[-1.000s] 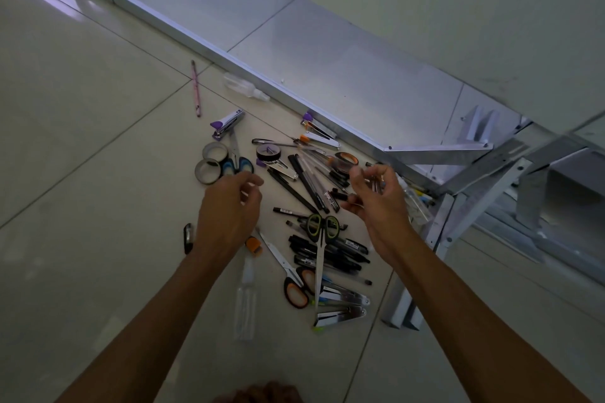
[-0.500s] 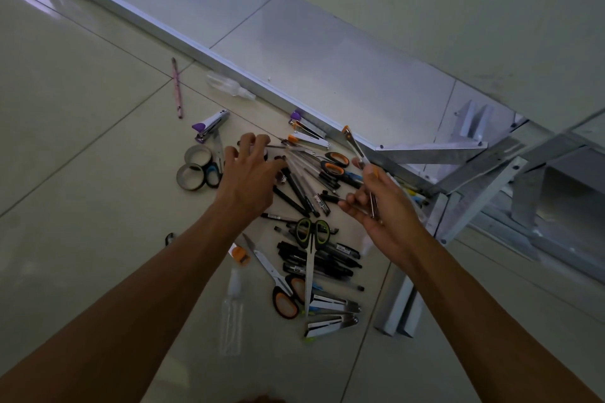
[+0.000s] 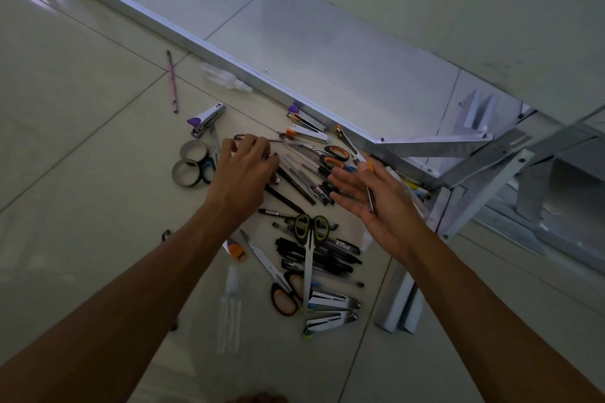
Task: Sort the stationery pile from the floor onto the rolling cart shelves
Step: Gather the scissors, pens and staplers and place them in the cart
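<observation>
Since half a second ago: left hand (image 3: 240, 170) reached farther into stationery pile (image 3: 304, 193) on tiled floor (image 3: 82, 206), fingers curled, pinching a thin pen (image 3: 288, 141) at pile's far edge. Right hand (image 3: 376, 203) now flattened, palm up, fingers straight, orange-and-silver utility knife (image 3: 360, 160) lying across it, thumb over the handle. Green-handled scissors (image 3: 309, 239) near, between both forearms.

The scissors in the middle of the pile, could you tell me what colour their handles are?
Black with yellow-green trim on the scissors, seen in the head view.
</observation>
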